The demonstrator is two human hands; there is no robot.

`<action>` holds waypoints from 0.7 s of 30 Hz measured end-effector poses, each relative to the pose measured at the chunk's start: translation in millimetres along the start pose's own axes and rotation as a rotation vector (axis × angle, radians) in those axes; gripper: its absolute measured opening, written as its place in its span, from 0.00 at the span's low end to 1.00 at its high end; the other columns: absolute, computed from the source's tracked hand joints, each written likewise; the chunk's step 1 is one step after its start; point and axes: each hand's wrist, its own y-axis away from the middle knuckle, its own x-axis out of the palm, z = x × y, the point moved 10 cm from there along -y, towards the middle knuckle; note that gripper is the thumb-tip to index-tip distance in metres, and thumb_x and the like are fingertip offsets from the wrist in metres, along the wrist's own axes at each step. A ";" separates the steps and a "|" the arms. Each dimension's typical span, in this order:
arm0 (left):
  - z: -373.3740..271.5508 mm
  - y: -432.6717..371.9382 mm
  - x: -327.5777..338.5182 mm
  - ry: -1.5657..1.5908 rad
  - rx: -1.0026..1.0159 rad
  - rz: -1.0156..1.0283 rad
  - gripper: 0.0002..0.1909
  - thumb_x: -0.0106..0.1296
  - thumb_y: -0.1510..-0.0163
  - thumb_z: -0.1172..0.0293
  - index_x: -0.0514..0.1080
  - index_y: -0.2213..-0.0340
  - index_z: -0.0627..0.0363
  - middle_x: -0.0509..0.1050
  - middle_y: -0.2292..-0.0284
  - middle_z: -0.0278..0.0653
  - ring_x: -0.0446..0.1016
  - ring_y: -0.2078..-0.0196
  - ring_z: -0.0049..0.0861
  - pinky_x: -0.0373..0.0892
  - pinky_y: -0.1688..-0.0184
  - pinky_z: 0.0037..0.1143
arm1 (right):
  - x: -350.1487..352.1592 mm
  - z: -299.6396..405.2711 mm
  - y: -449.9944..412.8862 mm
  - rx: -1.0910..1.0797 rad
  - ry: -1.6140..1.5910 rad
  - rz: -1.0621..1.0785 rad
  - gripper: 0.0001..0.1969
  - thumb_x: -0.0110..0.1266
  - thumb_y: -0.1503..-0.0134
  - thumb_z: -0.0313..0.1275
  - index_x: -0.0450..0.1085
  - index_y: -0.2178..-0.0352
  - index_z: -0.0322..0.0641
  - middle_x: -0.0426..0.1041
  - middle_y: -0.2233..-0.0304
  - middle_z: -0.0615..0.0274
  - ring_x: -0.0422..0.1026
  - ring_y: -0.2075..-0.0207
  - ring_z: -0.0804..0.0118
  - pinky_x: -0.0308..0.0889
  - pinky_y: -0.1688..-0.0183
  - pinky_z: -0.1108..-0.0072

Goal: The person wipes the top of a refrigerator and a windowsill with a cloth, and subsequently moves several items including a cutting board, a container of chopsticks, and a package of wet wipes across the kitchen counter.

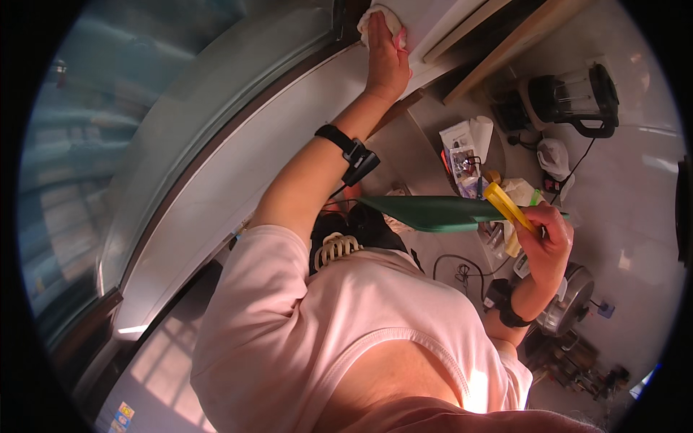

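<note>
My left hand (387, 67) reaches up to the top of the view and presses a bunched white cloth (381, 19), with some pink at its edge, against a white surface beside a brown-edged glass pane (178, 92). My right hand (547, 238), at the right, grips the yellow handle (509, 208) of a flat green plastic tool (433, 212). It is seen nearly edge-on; its exact kind cannot be told. Black straps with small devices are on both forearms. A beige claw hair clip (338, 249) shows at my shirt's front edge.
Along the right stand a blender (574, 103), a lidded metal pot (566, 303), plastic bags (553, 157) and packets (465, 162) on a counter. A black cable (460, 265) lies looped below the green tool. Wooden boards (509, 48) slant across the top right.
</note>
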 end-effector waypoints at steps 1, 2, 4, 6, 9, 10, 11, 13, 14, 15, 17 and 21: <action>7.4 13.8 5.3 -0.085 -0.024 -0.001 0.33 0.48 0.51 0.75 0.49 0.46 0.73 0.49 0.44 0.63 0.47 0.39 0.49 0.51 0.40 0.30 | 0.2 -0.8 -0.7 -0.001 0.003 -0.002 0.12 0.56 0.64 0.12 0.67 0.74 0.34 0.63 0.83 0.67 0.58 0.83 0.78 0.52 0.80 0.87; 22.5 28.5 6.6 -0.081 -0.033 0.005 0.33 0.48 0.51 0.75 0.49 0.46 0.73 0.49 0.44 0.63 0.47 0.39 0.49 0.51 0.40 0.30 | 2.5 -2.2 -5.2 0.010 0.007 0.001 0.12 0.56 0.64 0.12 0.67 0.74 0.34 0.63 0.83 0.67 0.58 0.83 0.78 0.52 0.80 0.87; 37.9 78.0 47.7 -0.878 0.210 0.442 0.34 0.47 0.52 0.77 0.49 0.45 0.71 0.49 0.44 0.63 0.47 0.39 0.50 0.52 0.40 0.31 | 5.1 2.1 -13.0 -0.029 0.041 0.019 0.13 0.56 0.64 0.12 0.67 0.74 0.34 0.63 0.83 0.67 0.59 0.83 0.77 0.52 0.80 0.87; 39.5 68.3 28.4 -0.381 -0.081 0.333 0.27 0.44 0.51 0.76 0.56 0.49 0.71 0.56 0.47 0.59 0.55 0.43 0.49 0.59 0.45 0.32 | 3.2 4.4 -18.1 -0.019 0.047 0.033 0.13 0.56 0.63 0.13 0.68 0.73 0.34 0.63 0.82 0.67 0.60 0.82 0.77 0.54 0.79 0.87; 27.9 67.5 3.6 -0.529 0.122 0.549 0.22 0.45 0.52 0.76 0.62 0.53 0.64 0.64 0.52 0.53 0.63 0.50 0.49 0.63 0.49 0.33 | 9.4 3.9 -24.8 -0.034 -0.015 0.061 0.12 0.56 0.63 0.13 0.68 0.73 0.34 0.64 0.81 0.65 0.61 0.81 0.76 0.55 0.79 0.87; 6.7 75.5 -9.2 -0.414 0.323 0.521 0.17 0.44 0.54 0.78 0.67 0.59 0.60 0.68 0.56 0.48 0.66 0.55 0.45 0.64 0.53 0.32 | 9.4 2.7 -26.2 -0.025 -0.009 0.057 0.12 0.56 0.63 0.13 0.68 0.73 0.34 0.65 0.81 0.65 0.62 0.81 0.76 0.55 0.79 0.87; 5.6 77.4 -17.5 -0.422 0.331 0.517 0.17 0.44 0.54 0.78 0.67 0.59 0.60 0.68 0.56 0.48 0.66 0.55 0.45 0.64 0.53 0.32 | 8.5 1.9 -27.7 -0.019 -0.005 0.053 0.13 0.56 0.64 0.13 0.68 0.73 0.34 0.65 0.80 0.64 0.62 0.81 0.75 0.56 0.78 0.87; 11.7 84.1 -19.8 -0.364 0.074 0.824 0.14 0.43 0.54 0.79 0.71 0.64 0.55 0.70 0.60 0.41 0.67 0.54 0.37 0.66 0.55 0.30 | 6.2 -1.0 -25.5 -0.017 -0.006 0.057 0.13 0.55 0.64 0.12 0.68 0.73 0.34 0.67 0.80 0.64 0.64 0.80 0.76 0.57 0.78 0.87; 13.0 74.1 -28.5 -0.368 -0.020 0.775 0.14 0.42 0.56 0.81 0.71 0.66 0.54 0.71 0.64 0.41 0.69 0.58 0.38 0.67 0.57 0.32 | 4.7 -1.5 -24.9 -0.014 -0.028 0.043 0.14 0.55 0.65 0.11 0.68 0.73 0.34 0.67 0.79 0.64 0.64 0.80 0.76 0.57 0.77 0.87; 14.4 64.7 -36.8 -0.387 -0.021 0.773 0.14 0.42 0.56 0.81 0.71 0.66 0.54 0.71 0.64 0.41 0.69 0.58 0.38 0.67 0.57 0.32 | 5.2 -1.1 -24.5 -0.014 -0.055 0.036 0.14 0.54 0.65 0.11 0.68 0.73 0.33 0.67 0.79 0.64 0.64 0.80 0.75 0.57 0.77 0.87; 18.2 24.3 -67.6 -0.296 -0.053 0.456 0.14 0.44 0.56 0.80 0.71 0.66 0.53 0.71 0.64 0.43 0.70 0.60 0.40 0.67 0.58 0.33 | 3.9 1.9 -23.9 -0.009 -0.073 0.025 0.14 0.54 0.65 0.11 0.68 0.73 0.33 0.67 0.79 0.64 0.63 0.80 0.75 0.56 0.77 0.88; 15.4 9.5 -42.3 -0.583 0.277 0.309 0.15 0.47 0.48 0.69 0.65 0.58 0.62 0.67 0.56 0.49 0.66 0.54 0.45 0.64 0.52 0.35 | 5.4 4.2 -26.1 -0.038 -0.048 0.036 0.14 0.54 0.65 0.10 0.67 0.73 0.33 0.66 0.80 0.65 0.61 0.81 0.77 0.54 0.78 0.88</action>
